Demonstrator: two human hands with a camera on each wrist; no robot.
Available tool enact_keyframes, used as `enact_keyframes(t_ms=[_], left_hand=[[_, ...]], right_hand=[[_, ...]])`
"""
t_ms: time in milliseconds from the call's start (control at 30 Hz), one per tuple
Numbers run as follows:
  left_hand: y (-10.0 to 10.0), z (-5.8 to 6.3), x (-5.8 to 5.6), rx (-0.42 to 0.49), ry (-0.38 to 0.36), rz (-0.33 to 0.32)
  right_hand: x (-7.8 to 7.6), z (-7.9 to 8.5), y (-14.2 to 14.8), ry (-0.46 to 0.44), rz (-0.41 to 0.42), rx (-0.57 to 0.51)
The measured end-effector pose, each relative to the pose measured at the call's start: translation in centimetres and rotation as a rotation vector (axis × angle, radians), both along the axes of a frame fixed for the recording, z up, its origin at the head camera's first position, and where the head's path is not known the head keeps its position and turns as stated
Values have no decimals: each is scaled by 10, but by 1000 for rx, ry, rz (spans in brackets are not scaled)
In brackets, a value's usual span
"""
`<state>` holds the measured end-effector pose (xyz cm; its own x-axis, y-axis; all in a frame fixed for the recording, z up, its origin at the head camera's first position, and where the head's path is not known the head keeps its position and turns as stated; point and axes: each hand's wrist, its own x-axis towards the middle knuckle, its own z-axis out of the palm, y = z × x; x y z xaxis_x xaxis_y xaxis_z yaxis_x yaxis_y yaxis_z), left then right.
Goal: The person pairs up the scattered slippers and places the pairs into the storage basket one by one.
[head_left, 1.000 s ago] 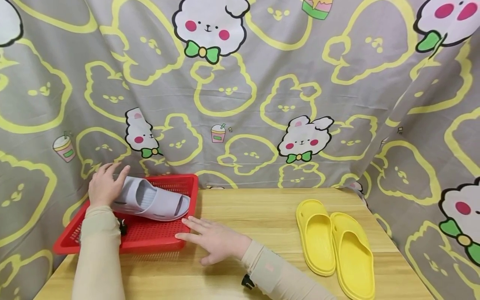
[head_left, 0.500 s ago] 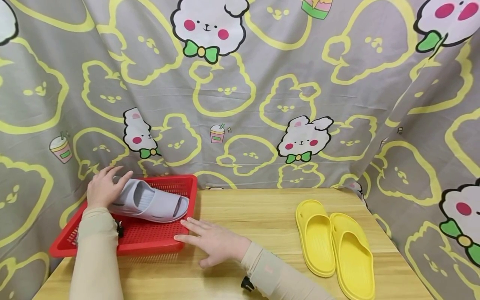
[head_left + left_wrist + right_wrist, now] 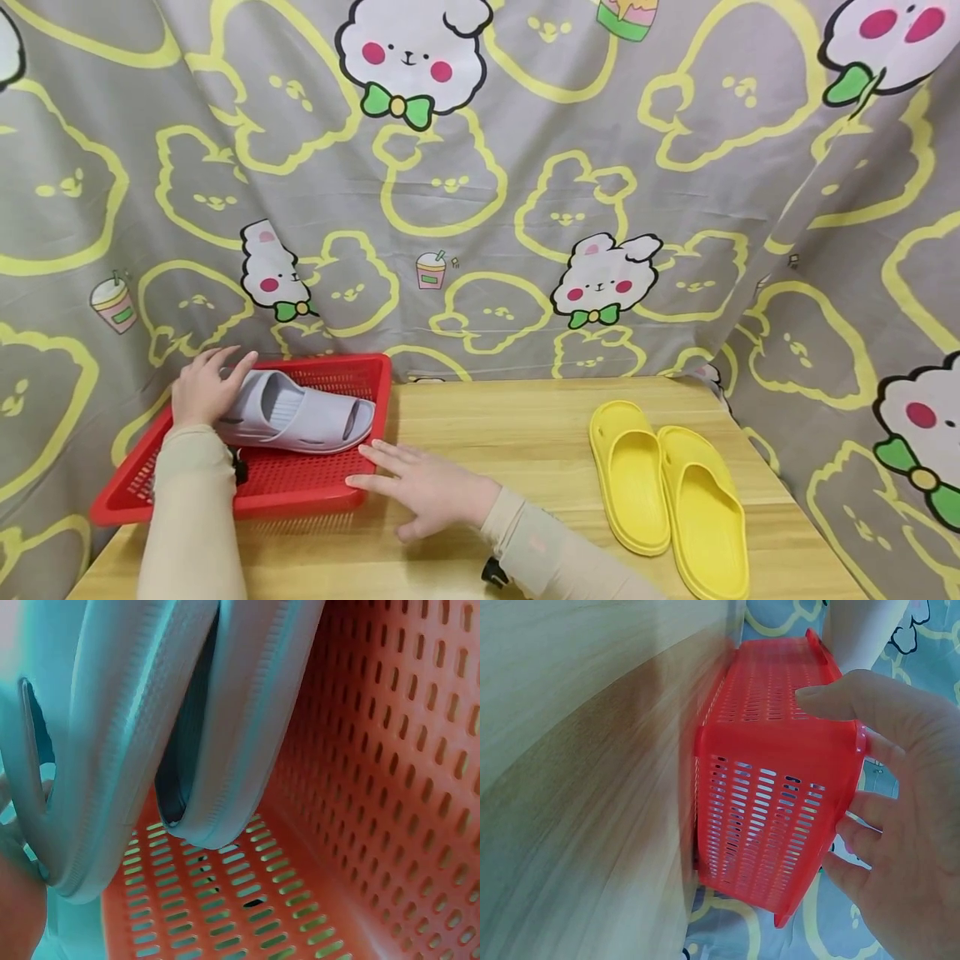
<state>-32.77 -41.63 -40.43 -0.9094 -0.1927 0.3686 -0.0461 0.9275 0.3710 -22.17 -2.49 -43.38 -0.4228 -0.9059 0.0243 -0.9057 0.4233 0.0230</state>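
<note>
In the head view, a grey slipper (image 3: 318, 421) lies in a red perforated basket (image 3: 300, 500) at the left of the table. My left hand (image 3: 202, 392) holds it at its left end; the fingers on the far side are hidden. The left wrist view shows its thick edge (image 3: 90, 825) close up, beside a second grey edge (image 3: 240, 750) that looks like another slipper. My right hand (image 3: 431, 487) has its fingers spread, with fingertips at the basket's right rim. Its thumb (image 3: 829, 697) lies near the basket corner in the right wrist view.
A pair of yellow slippers, one left (image 3: 633, 483) and one right (image 3: 705, 517), lies side by side on the wooden table (image 3: 495, 408) to the right. A grey patterned curtain (image 3: 480, 192) hangs behind and along the sides. A small black piece (image 3: 495, 571) sits on the right wrist.
My left hand and the grey slipper have sunk slightly lower in the basket. The basket has shifted a little left in the view. My right hand stays by the rim.
</note>
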Motion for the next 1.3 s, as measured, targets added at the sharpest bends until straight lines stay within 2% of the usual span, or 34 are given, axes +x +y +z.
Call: enact_keyframes(t_ms=[400,733,1100,1300], left_hand=[[-13,-12,2,110,75,-34],[-12,-13,-2,242,150,-34],[-11,-11,1,317,119,-23],[-16,-14,-1,286,117,-21]], right_hand=[[2,0,-1,0,1,-5],[1,-2,3,2,-6,-22],[-1,-4,3,-4,-3,-33],[-1,-4,1,-10,-3,-35]])
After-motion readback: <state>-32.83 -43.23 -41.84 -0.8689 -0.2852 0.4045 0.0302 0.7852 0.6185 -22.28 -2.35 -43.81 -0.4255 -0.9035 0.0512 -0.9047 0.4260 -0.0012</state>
